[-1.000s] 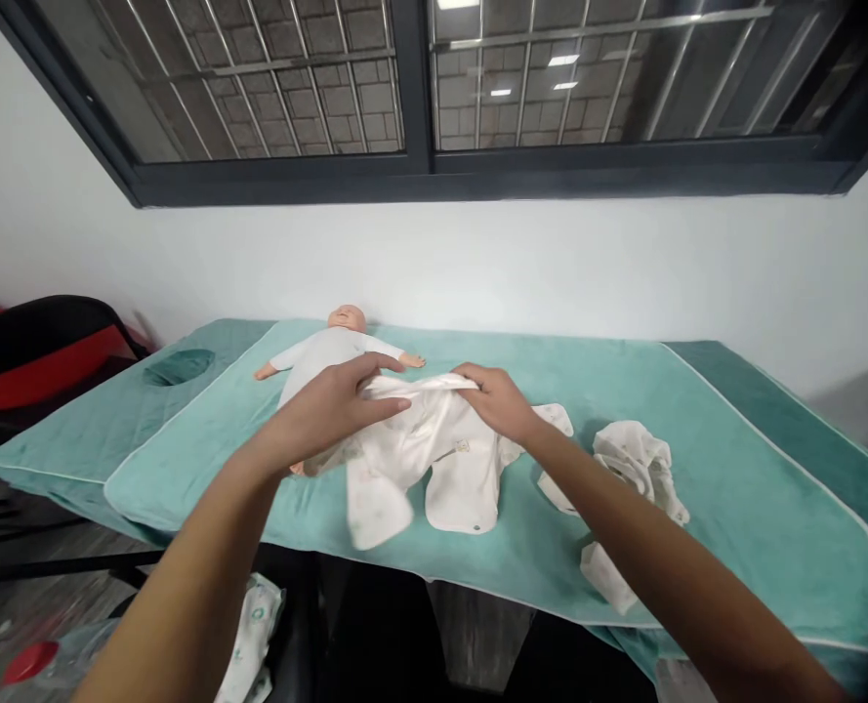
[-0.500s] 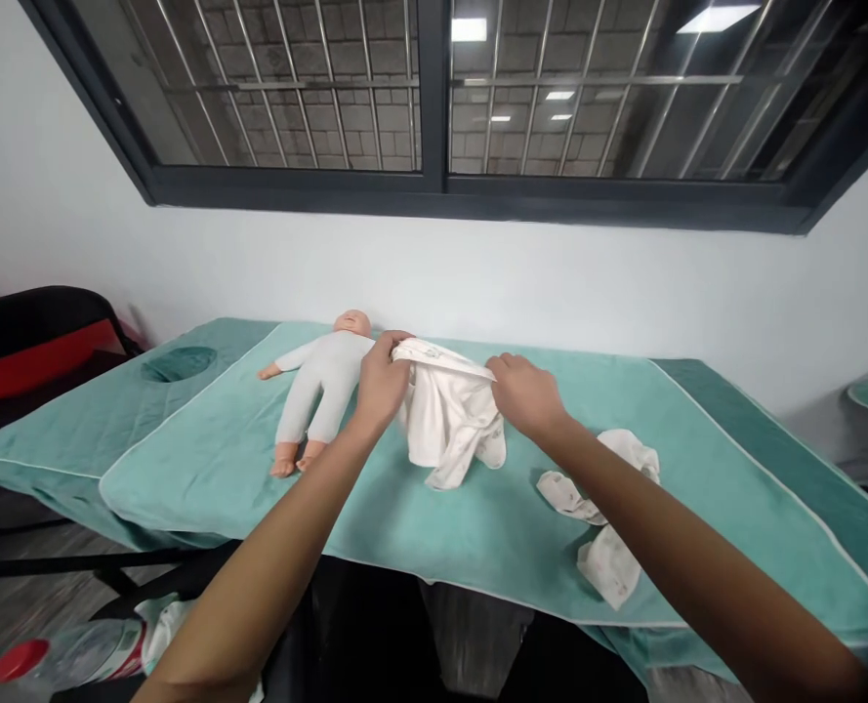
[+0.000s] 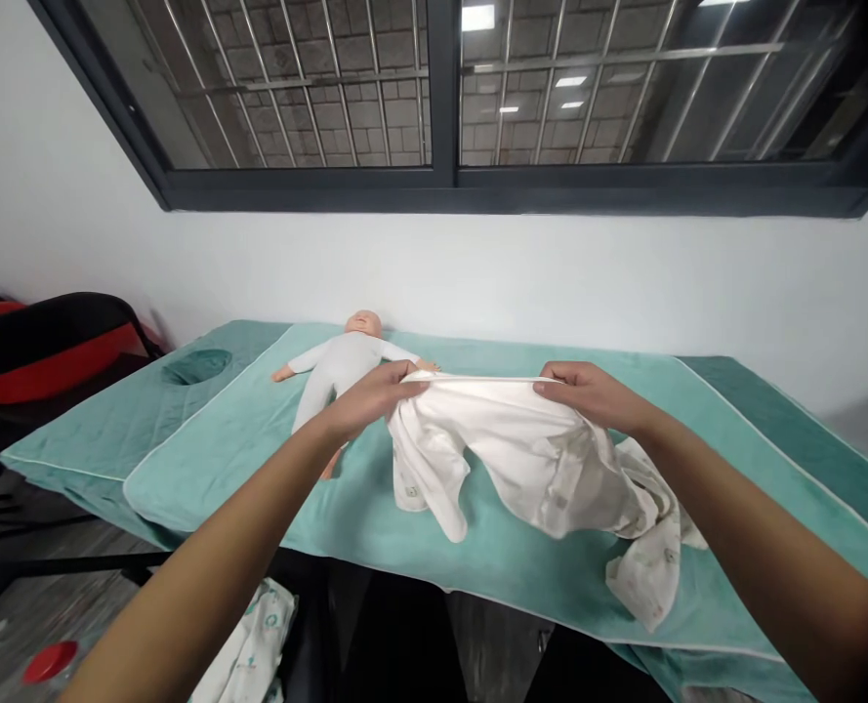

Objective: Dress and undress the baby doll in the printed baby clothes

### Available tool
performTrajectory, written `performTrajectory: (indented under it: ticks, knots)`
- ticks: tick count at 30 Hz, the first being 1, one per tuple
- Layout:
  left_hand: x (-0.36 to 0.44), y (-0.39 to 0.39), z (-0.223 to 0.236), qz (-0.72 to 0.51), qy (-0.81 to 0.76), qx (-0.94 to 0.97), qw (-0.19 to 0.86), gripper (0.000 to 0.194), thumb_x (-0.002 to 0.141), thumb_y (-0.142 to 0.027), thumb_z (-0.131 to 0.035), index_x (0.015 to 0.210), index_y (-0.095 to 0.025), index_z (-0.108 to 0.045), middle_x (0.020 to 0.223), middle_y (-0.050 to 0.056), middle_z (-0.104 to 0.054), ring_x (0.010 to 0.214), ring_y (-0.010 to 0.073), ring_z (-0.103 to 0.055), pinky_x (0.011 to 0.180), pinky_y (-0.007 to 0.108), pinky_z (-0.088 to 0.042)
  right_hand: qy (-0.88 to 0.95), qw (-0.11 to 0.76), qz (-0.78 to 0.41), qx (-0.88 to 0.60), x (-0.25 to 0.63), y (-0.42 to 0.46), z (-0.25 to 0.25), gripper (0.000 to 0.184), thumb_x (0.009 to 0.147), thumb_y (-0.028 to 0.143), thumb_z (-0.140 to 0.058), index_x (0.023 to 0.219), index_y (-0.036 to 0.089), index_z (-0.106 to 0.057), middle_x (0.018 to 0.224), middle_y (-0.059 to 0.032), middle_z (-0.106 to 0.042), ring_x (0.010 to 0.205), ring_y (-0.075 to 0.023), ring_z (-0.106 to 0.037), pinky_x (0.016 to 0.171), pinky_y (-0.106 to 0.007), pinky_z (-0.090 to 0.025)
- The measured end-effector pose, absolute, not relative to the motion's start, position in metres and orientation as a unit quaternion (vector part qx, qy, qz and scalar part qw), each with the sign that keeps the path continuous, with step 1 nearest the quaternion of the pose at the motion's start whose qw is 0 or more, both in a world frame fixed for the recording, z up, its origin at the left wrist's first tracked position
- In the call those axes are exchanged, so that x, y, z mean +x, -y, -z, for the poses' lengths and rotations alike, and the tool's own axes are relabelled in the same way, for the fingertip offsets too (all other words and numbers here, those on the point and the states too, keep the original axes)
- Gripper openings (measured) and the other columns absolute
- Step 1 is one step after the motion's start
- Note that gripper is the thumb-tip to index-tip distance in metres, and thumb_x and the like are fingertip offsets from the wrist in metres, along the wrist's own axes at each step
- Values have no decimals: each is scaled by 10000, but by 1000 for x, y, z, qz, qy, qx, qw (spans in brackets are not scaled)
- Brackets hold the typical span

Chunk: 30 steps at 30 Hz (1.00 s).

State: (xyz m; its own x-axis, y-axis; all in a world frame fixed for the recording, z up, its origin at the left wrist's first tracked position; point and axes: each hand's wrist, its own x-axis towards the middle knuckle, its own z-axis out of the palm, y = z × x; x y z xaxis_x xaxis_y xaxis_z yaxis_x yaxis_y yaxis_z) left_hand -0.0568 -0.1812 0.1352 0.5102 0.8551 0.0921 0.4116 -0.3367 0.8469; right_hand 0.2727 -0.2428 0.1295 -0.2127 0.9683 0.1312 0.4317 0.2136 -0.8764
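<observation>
White garment (image 3: 511, 420): in the head view, I had it right of the doll (image 3: 350, 353) and nearer me, top edge taut, lower parts hanging.
Left hand (image 3: 373, 395): thumb and fingers pinched closed on that edge, just beside the doll.
Right hand (image 3: 596, 395): same pinch, well right of the doll.
Bunched cloth (image 3: 654, 581): farther right of the doll; couldn't tell where it and the garment parted.
Teal mat (image 3: 221, 478): under the doll.

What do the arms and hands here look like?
They are human: no cables or machine parts show. The ungloved left hand and ungloved right hand show no rings or markings. The tapering left forearm and tapering right forearm are bare, with no sleeve, watch or bracelet in view.
</observation>
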Motion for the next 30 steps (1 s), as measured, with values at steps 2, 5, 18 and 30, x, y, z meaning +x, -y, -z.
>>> performTrajectory:
  ticks: [2, 5, 18, 30]
  knots:
    - [-60, 167, -117, -207, -461, 819, 271, 165, 829, -382, -576, 830, -218, -557, 740, 8, -601, 687, 198, -565, 614, 281, -386, 685, 336, -363, -535, 280, 240, -118, 369, 815, 535, -659, 680, 197, -598, 642, 25, -510, 597, -128, -431, 546, -252, -306]
    - [-61, 147, -92, -154, -518, 832, 124, 86, 820, -284, -547, 890, -236, -542, 726, 4, -614, 696, 214, -575, 652, 295, -387, 678, 285, -363, -572, 293, 237, -99, 412, 855, 595, -583, 711, 208, -580, 670, 25, -518, 615, -135, -449, 565, -254, -328]
    - [12, 22, 0, -122, -638, 748, 138, 298, 889, -395, -486, 1075, -191, -596, 1120, 149, -703, 1069, 329, -651, 839, 399, -489, 572, 122, -18, -811, 289, 117, -1, 438, 970, 570, -365, 1064, 241, -640, 979, -95, -712, 900, -258, -640, 688, -309, -382]
    - [21, 23, 53, -237, -514, 824, -34, 386, 929, -285, -500, 1299, -177, -519, 1340, 152, -571, 1239, 339, -529, 981, 518, -459, 579, 169, -146, -784, 312, 68, 45, 396, 895, 578, -493, 1038, 245, -653, 1034, -55, -725, 898, -231, -640, 695, -288, -393]
